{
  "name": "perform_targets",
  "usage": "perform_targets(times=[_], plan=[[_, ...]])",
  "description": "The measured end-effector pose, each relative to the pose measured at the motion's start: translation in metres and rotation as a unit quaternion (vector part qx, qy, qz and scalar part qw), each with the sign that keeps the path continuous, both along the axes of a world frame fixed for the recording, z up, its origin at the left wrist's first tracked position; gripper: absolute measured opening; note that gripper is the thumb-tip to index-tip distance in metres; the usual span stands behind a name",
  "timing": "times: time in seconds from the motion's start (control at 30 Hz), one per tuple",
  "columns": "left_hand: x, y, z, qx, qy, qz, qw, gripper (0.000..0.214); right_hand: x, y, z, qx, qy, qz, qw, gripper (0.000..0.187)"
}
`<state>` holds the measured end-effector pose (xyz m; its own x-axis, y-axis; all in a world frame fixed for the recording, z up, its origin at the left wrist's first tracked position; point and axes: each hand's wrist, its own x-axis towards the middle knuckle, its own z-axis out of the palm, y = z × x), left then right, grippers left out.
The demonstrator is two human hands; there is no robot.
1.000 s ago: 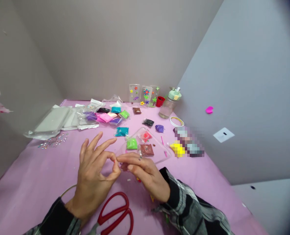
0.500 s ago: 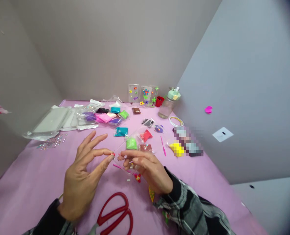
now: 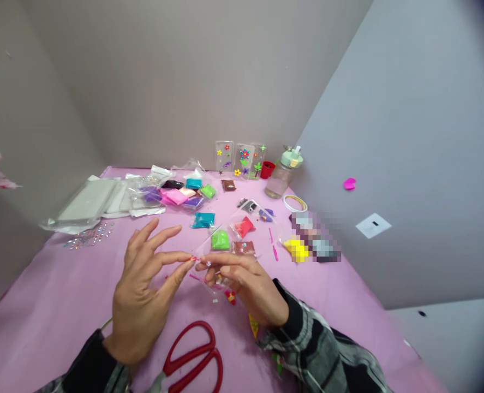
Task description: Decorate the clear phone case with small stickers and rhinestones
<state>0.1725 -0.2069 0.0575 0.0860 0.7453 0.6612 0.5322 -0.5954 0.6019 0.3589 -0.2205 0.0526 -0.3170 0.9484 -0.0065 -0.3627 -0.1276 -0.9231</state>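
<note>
My left hand (image 3: 147,295) pinches a tiny red bit of clay (image 3: 193,258) between thumb and forefinger, its other fingers spread upward. My right hand (image 3: 242,284) grips the near end of a clear phone case (image 3: 229,240), lifted and tilted off the pink table (image 3: 61,295). Through the case show a green clay packet (image 3: 220,239), a red packet (image 3: 245,226) and a brown packet (image 3: 244,248). The two hands meet fingertip to fingertip at the case's near edge. A small red clay flower (image 3: 229,296) lies under my right hand.
Red-handled scissors (image 3: 192,357) lie near the front edge. Several coloured clay packets (image 3: 184,194) sit mid-table, plastic-wrapped cases (image 3: 88,202) and rhinestones (image 3: 88,236) at left. Decorated cases (image 3: 242,159), a red cup (image 3: 267,169), a bottle (image 3: 282,174) and a tape ring (image 3: 294,203) stand at the back.
The case's near end has been lifted and tilted by my right hand. My left hand drew back, then returned with the red bit to the case's edge.
</note>
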Motion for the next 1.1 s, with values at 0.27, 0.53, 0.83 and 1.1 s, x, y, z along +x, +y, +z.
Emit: perform_targets(times=[0.27, 0.53, 0.83, 1.1], plan=[[0.003, 0.003, -0.004, 0.052, 0.066, -0.014, 0.996, 0.014, 0.003, -0.003, 0.000, 0.108, -0.099, -0.012, 0.989, 0.032], [0.004, 0.005, -0.008, 0.018, 0.093, -0.047, 0.994, 0.011, 0.004, -0.003, 0.004, 0.145, -0.168, -0.010, 0.975, 0.031], [-0.002, 0.005, -0.007, -0.225, -0.063, -0.104, 0.967, 0.008, 0.001, 0.000, -0.002, -0.019, 0.011, 0.055, 0.998, 0.028], [-0.009, 0.008, -0.006, -0.379, -0.233, -0.169, 0.880, 0.013, 0.001, 0.000, 0.004, -0.039, 0.041, 0.061, 0.996, 0.027]])
